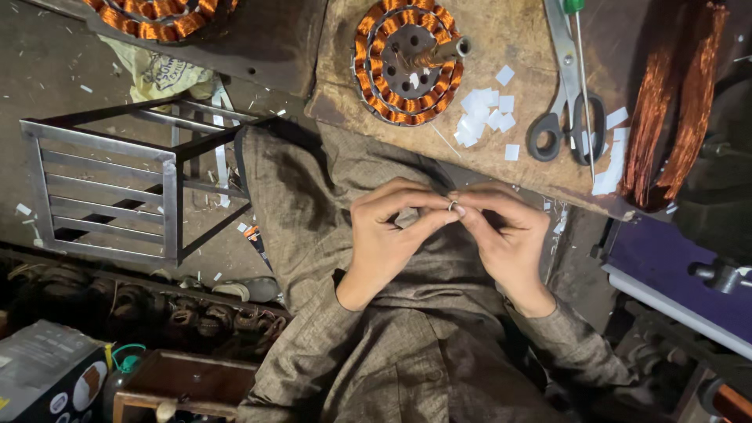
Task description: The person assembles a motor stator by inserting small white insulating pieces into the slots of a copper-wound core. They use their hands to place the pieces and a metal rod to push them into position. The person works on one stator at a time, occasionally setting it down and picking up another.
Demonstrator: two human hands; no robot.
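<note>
My left hand (388, 235) and my right hand (505, 235) meet over my lap, fingertips pinched together on a small metal ring-like piece (453, 206). Both hands touch it; its exact shape is too small to tell. Just beyond them lies a wooden board (517, 168) carrying a round stator with orange copper windings (407, 59), several small white paper slips (486, 113) and grey-handled scissors (568, 102).
A hank of loose copper wire (674, 102) hangs at the board's right. A second wound stator (157, 19) sits top left. A grey metal frame stool (110, 188) stands on the littered floor at left. Boxes (47, 376) lie bottom left, dark machine parts (705, 274) at right.
</note>
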